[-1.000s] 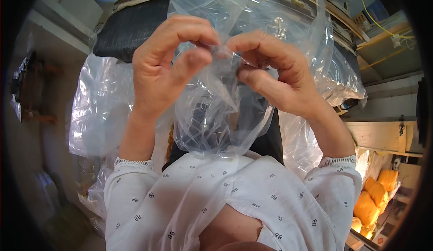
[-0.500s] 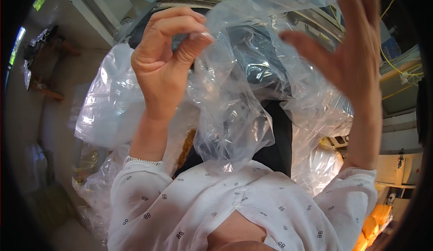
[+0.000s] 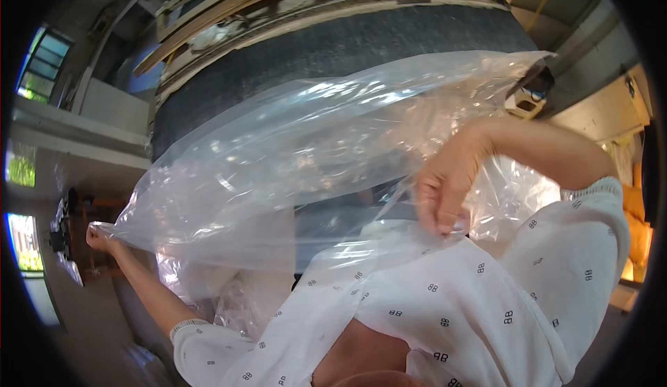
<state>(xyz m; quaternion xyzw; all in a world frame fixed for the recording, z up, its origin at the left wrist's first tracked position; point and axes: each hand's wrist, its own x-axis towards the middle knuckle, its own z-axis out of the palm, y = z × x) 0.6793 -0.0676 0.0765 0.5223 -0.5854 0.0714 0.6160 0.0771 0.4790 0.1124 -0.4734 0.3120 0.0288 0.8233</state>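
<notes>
A large clear plastic sheet is stretched across in front of me, creased and shiny; whether it is a bag or a single layer I cannot tell. Far out to the left, my left hand is closed around one gathered end of it. My right hand is close to my chest on the right, bent downward, its fingers pinching the sheet's near edge. The sheet's far right corner lies toward the back right.
Beyond the sheet is a dark grey work surface, with long wooden strips along its far side. More crumpled clear plastic lies by my left sleeve. A pale wooden cabinet stands at the right, orange items beside it.
The bunched plastic has been spread wide. My left hand has moved far left with one end, while my right hand has come down toward my chest and closed on the edge.
</notes>
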